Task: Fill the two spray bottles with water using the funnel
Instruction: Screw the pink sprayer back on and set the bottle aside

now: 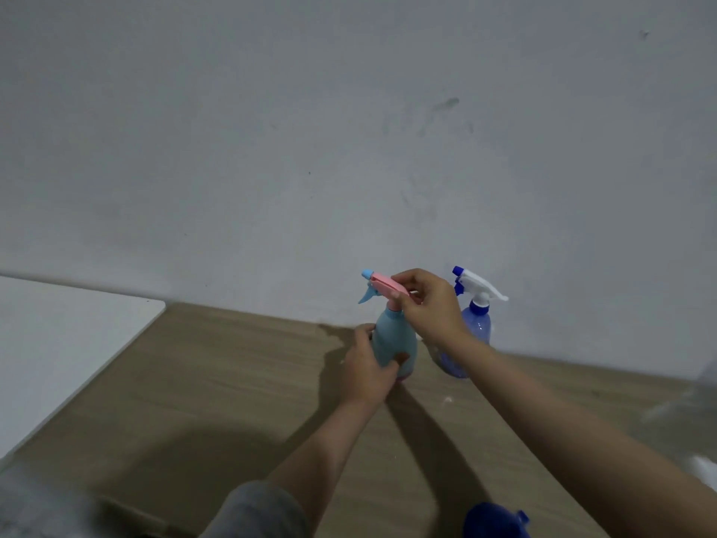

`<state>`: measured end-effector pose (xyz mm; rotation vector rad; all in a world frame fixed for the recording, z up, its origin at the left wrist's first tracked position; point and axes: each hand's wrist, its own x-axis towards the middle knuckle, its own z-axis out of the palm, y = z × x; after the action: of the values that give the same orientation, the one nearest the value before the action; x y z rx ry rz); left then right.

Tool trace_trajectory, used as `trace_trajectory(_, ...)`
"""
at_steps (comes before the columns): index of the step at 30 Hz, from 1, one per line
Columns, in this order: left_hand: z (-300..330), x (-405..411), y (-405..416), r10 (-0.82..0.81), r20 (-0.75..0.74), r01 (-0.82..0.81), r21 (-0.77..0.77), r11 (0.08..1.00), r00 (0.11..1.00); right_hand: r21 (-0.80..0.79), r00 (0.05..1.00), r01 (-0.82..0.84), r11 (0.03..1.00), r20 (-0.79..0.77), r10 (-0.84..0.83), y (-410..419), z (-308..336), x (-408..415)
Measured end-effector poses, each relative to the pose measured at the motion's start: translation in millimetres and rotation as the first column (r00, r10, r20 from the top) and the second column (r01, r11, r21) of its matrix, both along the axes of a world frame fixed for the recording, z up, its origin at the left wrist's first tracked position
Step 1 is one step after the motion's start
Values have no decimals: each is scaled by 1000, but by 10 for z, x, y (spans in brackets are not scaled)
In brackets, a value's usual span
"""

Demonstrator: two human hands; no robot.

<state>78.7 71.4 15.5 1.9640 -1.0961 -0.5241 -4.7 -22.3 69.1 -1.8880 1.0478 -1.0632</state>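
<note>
A light blue spray bottle (392,337) with a pink trigger head (382,284) stands on the wooden table (240,386) near the wall. My left hand (366,366) wraps around the bottle's body. My right hand (428,302) pinches the rear of its pink head from above. Just behind and to the right stands a translucent blue spray bottle (475,332) with a white trigger head (479,284), partly hidden by my right wrist. A dark blue object (496,520), possibly the funnel, shows at the bottom edge.
A grey wall rises right behind the bottles. A white tabletop (58,343) adjoins the wooden one on the left. Blurred pale material (694,421) lies at the right edge. Grey cloth (35,510) fills the bottom left corner.
</note>
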Motion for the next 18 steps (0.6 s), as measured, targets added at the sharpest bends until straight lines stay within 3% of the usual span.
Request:
trace_trajectory(6,-110,124,-497,33,70,-37,64,997,997,-1,987,-57,998,-151,56,-400,-8,72)
trace_trajectory(18,-421,211,-804,41,105,-55,136,989,994,-89,940,-19,996,-342,-13,-609,-267,281)
